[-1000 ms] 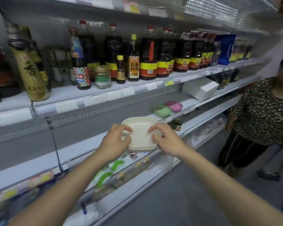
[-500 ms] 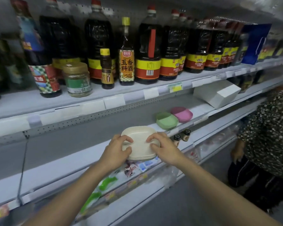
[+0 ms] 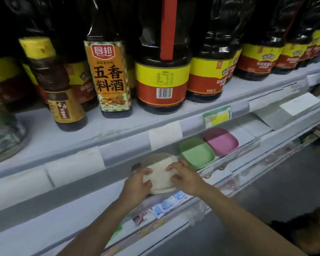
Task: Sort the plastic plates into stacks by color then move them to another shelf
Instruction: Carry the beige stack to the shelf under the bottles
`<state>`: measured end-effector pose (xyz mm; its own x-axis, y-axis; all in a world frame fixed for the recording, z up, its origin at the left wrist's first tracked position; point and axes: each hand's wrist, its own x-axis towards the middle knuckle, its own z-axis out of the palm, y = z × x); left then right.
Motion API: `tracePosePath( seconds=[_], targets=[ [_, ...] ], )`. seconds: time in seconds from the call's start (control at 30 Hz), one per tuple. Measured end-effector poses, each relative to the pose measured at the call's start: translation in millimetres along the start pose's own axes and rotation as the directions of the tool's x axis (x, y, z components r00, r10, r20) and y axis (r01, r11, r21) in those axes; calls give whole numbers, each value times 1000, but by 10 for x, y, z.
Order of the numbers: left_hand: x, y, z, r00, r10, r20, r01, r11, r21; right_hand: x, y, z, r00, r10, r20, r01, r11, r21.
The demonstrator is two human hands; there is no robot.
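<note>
Head view: cream plates (image 3: 160, 174) in both hands.

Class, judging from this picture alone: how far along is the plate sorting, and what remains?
Done: green stack and pink stack sit side by side on the middle shelf. In hand: left hand and right hand hold the cream stack beside the green. Left: release it.

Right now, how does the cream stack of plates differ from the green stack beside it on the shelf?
The cream stack is pale beige and gripped from both sides by the left hand and right hand; the green stack is untouched. The cream stack is at the shelf's front edge, left of the green stack, which sits next to the pink stack. Both are rounded-square plastic plates with raised rims.
</note>
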<state>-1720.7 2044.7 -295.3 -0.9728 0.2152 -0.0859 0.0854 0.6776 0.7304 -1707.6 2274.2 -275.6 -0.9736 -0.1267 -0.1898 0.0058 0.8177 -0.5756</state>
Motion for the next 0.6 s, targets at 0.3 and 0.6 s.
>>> tracePosePath(
  seconds=[0.3, 0.6],
  targets=[
    [301, -42, 329, 969, -209, -134, 205, 978, -45, 673, 113, -163, 966, -18, 256, 59, 986, -155],
    [350, 145, 567, 954, -235, -186, 227, 972, -61, 904, 93, -319, 931, 4, 364, 159, 895, -416]
  ],
)
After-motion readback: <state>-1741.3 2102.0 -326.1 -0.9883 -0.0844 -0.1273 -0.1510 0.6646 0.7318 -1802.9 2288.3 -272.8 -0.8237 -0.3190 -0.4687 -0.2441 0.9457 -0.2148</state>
